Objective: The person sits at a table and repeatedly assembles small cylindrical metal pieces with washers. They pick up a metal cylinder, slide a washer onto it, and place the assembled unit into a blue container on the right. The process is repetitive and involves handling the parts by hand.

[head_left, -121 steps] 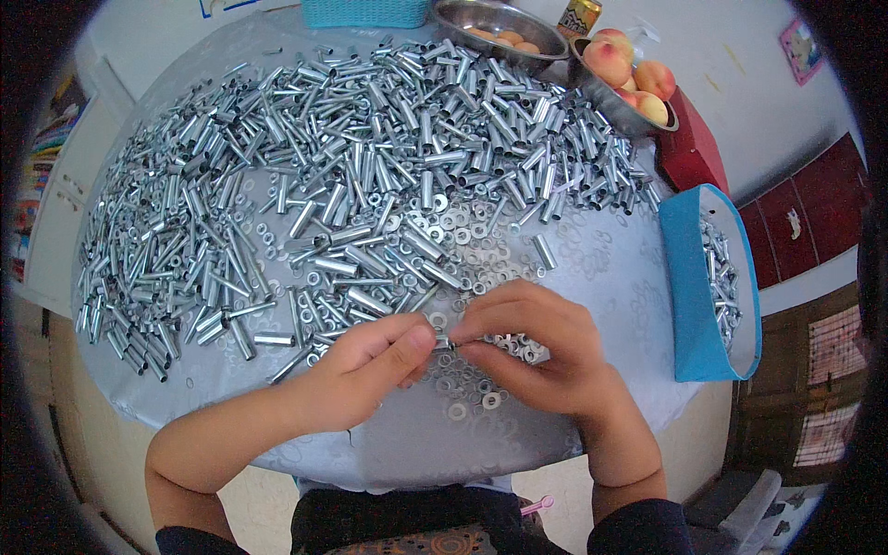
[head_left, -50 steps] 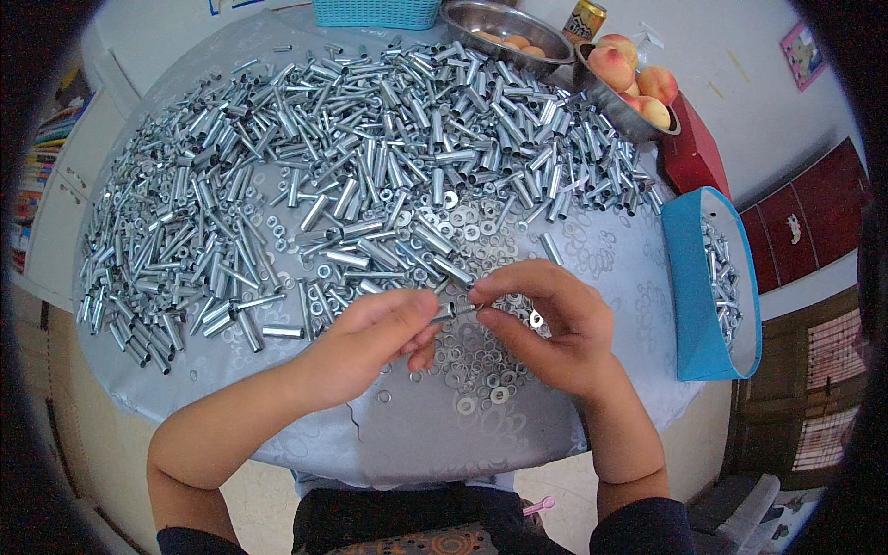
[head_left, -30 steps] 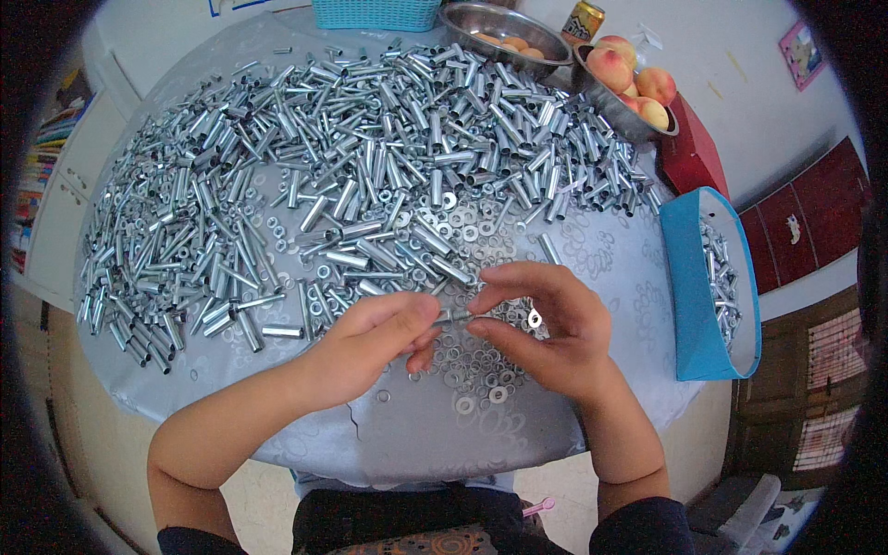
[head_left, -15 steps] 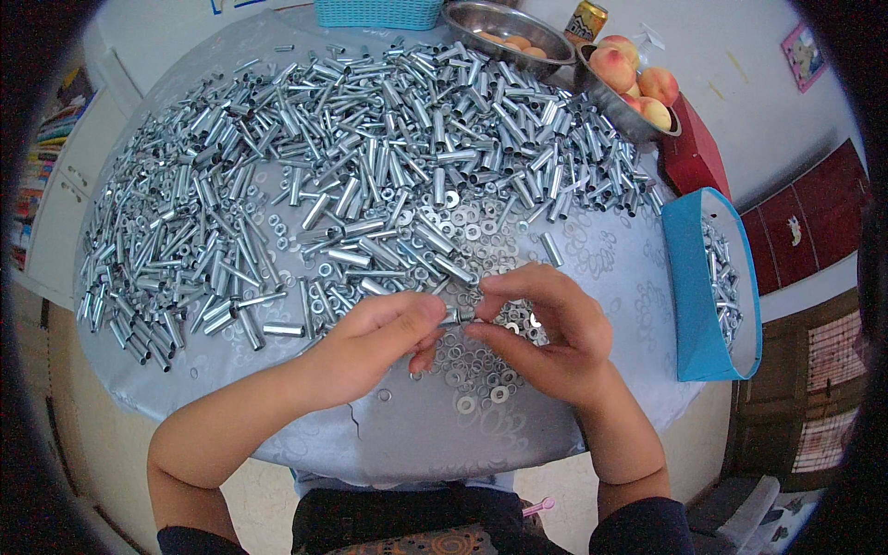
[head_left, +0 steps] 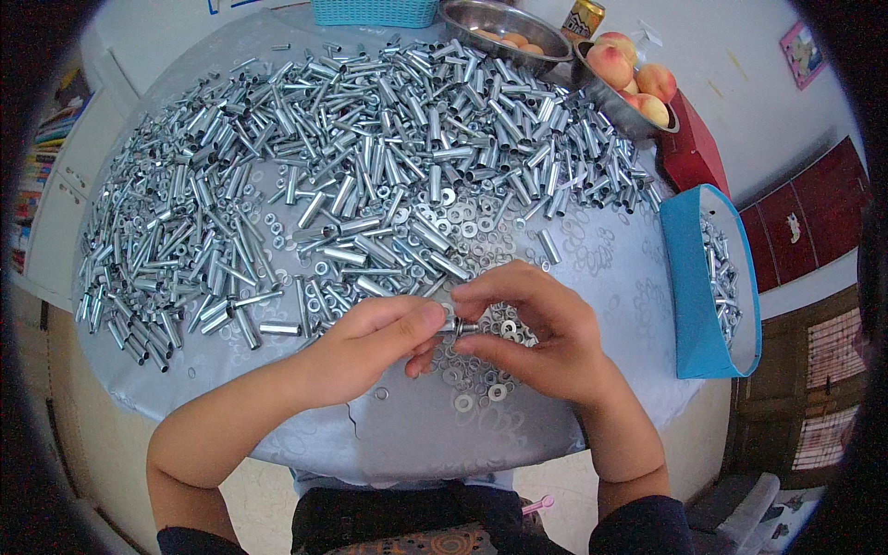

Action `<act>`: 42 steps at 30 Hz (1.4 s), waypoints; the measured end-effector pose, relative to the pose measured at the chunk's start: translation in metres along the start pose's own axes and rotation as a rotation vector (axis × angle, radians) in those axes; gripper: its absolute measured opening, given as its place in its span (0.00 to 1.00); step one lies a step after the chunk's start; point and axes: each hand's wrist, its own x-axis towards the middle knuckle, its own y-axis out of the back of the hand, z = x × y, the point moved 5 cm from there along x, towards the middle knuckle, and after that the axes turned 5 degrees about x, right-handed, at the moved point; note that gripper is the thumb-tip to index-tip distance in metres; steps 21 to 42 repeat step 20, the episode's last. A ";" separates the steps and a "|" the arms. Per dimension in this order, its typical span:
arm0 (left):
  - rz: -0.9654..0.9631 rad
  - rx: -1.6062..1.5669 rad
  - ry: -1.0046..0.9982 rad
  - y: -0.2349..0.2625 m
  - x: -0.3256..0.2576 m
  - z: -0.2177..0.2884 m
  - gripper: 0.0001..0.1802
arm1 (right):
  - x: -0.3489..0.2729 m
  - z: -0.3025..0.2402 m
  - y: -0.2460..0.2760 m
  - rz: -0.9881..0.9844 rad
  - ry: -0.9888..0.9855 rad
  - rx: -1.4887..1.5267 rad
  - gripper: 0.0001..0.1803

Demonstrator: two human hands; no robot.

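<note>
My left hand (head_left: 384, 347) is closed on a metal sleeve anchor bolt (head_left: 448, 327), held level over the table, its threaded end pointing right. Most of the bolt is hidden in the fingers. Around that threaded end curve the thumb and fingers of my right hand (head_left: 536, 324), at the edges of a washer (head_left: 461, 326) on the bolt. Beneath and beside both hands lie many loose flat washers (head_left: 465, 403). A big heap of shiny metal sleeves and bolts (head_left: 370, 162) spreads beyond them, with nuts (head_left: 276, 228) among it.
At the right table edge stands a blue bin (head_left: 689, 296) of metal parts. Along the far edge are a turquoise basket (head_left: 375, 11), a steel bowl (head_left: 453, 18) of eggs, a can (head_left: 583, 18), a steel bowl (head_left: 601, 88) of peaches and a red box (head_left: 694, 153).
My right thumb and fingertips have moved slightly left along the bolt, and its threaded tip now shows between them. My left hand has hardly moved.
</note>
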 end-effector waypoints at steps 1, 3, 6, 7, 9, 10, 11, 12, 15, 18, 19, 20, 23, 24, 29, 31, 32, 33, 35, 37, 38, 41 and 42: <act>0.005 0.009 -0.005 0.000 -0.001 0.002 0.18 | 0.001 -0.003 0.000 0.001 0.009 -0.041 0.21; 0.016 -0.002 -0.009 -0.001 -0.001 0.004 0.18 | 0.004 -0.011 0.003 0.005 0.026 -0.125 0.21; 0.020 -0.075 -0.006 0.002 -0.002 0.000 0.19 | 0.003 -0.007 0.020 0.153 -0.065 -0.104 0.19; 0.007 -0.103 -0.008 0.003 0.000 -0.003 0.19 | 0.003 -0.005 0.024 0.142 -0.105 -0.221 0.17; 0.001 -0.131 -0.007 0.005 0.001 -0.004 0.19 | 0.005 0.004 0.034 0.117 -0.184 -0.453 0.14; 0.003 -0.133 -0.004 0.004 0.001 -0.003 0.19 | 0.006 0.009 0.036 0.055 -0.088 -0.717 0.10; 0.004 -0.135 0.000 0.003 0.001 -0.003 0.19 | 0.004 0.013 0.037 0.003 -0.113 -0.731 0.10; 0.005 -0.123 0.004 0.002 0.001 -0.002 0.19 | 0.003 0.015 0.036 -0.049 -0.138 -0.745 0.10; 0.009 -0.088 0.003 0.003 0.000 -0.001 0.19 | 0.002 0.022 0.026 -0.122 -0.145 -0.762 0.10; 0.007 -0.077 -0.004 0.002 0.000 -0.001 0.19 | -0.001 0.031 0.020 -0.098 -0.190 -0.711 0.11; 0.008 -0.078 -0.005 0.002 -0.001 0.000 0.19 | -0.001 0.034 0.021 -0.080 -0.213 -0.685 0.11; 0.010 -0.080 -0.006 0.002 -0.001 0.001 0.19 | -0.002 0.037 0.021 -0.099 -0.220 -0.687 0.14; 0.010 -0.080 -0.006 0.002 -0.001 0.001 0.19 | -0.002 0.037 0.021 -0.099 -0.220 -0.687 0.14; 0.010 -0.080 -0.006 0.002 -0.001 0.001 0.19 | -0.002 0.037 0.021 -0.099 -0.220 -0.687 0.14; 0.010 -0.080 -0.006 0.002 -0.001 0.001 0.19 | -0.002 0.037 0.021 -0.099 -0.220 -0.687 0.14; 0.010 -0.080 -0.006 0.002 -0.001 0.001 0.19 | -0.002 0.037 0.021 -0.099 -0.220 -0.687 0.14; 0.010 -0.080 -0.006 0.002 -0.001 0.001 0.19 | -0.002 0.037 0.021 -0.099 -0.220 -0.687 0.14; 0.010 -0.080 -0.006 0.002 -0.001 0.001 0.19 | -0.002 0.037 0.021 -0.099 -0.220 -0.687 0.14; 0.010 -0.080 -0.006 0.002 -0.001 0.001 0.19 | -0.002 0.037 0.021 -0.099 -0.220 -0.687 0.14; 0.010 -0.080 -0.006 0.002 -0.001 0.001 0.19 | -0.002 0.037 0.021 -0.099 -0.220 -0.687 0.14; 0.010 -0.080 -0.006 0.002 -0.001 0.001 0.19 | -0.002 0.037 0.021 -0.099 -0.220 -0.687 0.14; 0.010 -0.080 -0.006 0.002 -0.001 0.001 0.19 | -0.002 0.037 0.021 -0.099 -0.220 -0.687 0.14; 0.010 -0.080 -0.006 0.002 -0.001 0.001 0.19 | -0.002 0.037 0.021 -0.099 -0.220 -0.687 0.14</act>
